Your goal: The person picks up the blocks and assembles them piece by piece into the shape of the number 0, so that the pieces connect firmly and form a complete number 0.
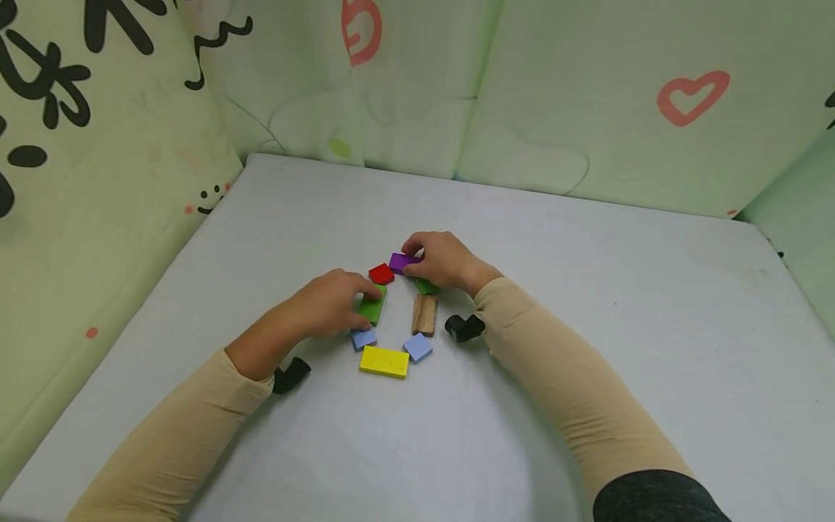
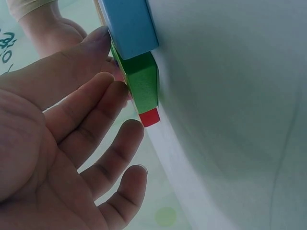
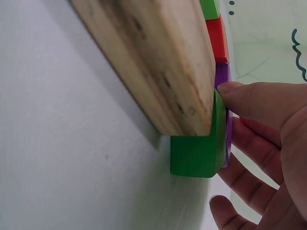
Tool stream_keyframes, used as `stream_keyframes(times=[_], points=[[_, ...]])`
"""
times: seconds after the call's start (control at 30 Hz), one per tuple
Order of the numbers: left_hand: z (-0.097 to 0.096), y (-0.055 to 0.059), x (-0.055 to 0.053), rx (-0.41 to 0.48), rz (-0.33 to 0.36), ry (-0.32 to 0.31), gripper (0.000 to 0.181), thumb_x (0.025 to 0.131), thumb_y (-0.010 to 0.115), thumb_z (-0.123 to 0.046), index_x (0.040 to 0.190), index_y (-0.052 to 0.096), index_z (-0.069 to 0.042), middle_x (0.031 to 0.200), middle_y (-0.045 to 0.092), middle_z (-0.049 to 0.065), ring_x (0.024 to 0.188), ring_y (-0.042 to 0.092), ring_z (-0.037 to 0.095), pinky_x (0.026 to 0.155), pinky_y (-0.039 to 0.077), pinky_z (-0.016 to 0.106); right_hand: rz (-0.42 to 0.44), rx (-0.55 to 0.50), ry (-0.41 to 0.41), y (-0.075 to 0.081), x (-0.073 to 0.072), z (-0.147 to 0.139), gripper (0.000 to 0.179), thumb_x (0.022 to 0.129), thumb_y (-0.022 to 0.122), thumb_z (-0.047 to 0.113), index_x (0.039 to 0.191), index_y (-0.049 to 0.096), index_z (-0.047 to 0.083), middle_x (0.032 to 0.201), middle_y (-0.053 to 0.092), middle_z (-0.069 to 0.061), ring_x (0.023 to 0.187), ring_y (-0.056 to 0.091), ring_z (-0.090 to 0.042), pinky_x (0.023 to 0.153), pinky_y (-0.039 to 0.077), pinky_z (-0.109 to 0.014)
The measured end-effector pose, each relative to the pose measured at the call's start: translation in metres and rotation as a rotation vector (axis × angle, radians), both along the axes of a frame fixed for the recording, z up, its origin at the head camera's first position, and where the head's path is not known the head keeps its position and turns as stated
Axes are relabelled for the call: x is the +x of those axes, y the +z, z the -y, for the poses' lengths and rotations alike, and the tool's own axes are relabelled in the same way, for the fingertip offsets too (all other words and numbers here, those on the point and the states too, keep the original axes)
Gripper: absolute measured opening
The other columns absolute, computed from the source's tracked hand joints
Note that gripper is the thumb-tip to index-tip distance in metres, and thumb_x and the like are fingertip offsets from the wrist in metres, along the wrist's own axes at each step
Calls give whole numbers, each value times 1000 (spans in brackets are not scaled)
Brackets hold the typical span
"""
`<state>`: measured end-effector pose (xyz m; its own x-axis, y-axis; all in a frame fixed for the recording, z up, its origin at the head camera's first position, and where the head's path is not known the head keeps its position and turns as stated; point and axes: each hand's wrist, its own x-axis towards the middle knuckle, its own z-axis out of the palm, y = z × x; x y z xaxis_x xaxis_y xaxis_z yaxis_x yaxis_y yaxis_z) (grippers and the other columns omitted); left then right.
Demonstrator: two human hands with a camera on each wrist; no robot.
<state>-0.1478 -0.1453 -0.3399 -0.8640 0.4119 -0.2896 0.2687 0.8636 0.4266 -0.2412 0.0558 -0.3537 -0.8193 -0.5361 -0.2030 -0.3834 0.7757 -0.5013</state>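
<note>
Several small blocks form a ring on the table. My left hand [image 1: 331,303] is at the ring's left side, its thumb and fingertips at the two ends of a flat green block [image 1: 373,307]. A light blue block [image 1: 364,339] lies right by that thumb. At the far side my right hand [image 1: 446,259] pinches a purple block [image 1: 399,262] between thumb and fingers. Beside the purple block is a red block [image 1: 381,274]. A second green block [image 3: 194,155], partly hidden by my right hand in the head view, sits between the purple block and a wood-grain block [image 1: 425,315].
A yellow block [image 1: 384,362] closes the ring's near side, beside another light blue block [image 1: 418,347]. Black wrist-worn pieces [image 1: 292,375] stick out near both sleeves. The white table [image 1: 587,348] meets a printed light-green curtain [image 1: 574,94] at its back and sides.
</note>
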Motion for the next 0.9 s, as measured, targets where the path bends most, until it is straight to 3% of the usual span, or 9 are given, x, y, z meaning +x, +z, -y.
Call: stream_keyframes(times=[0.43,0.9], points=[[-4,3,1,-27,-3,6,50,86,81,-18,133,65,-11,133,62,6,125,51,29,106,43,46,2,-106,-22,15,1,-15,49,97,63,31,139,56,7,136,59,-8,122,53,-27,100,47,-41],[-6,-1,2,-55,-10,14,49,87,80,-18,133,65,-11,134,62,7,125,51,30,104,44,46,-57,-146,-31,16,10,-40,51,96,64,30,140,55,5,137,58,-10,121,53,-27,98,47,-44]])
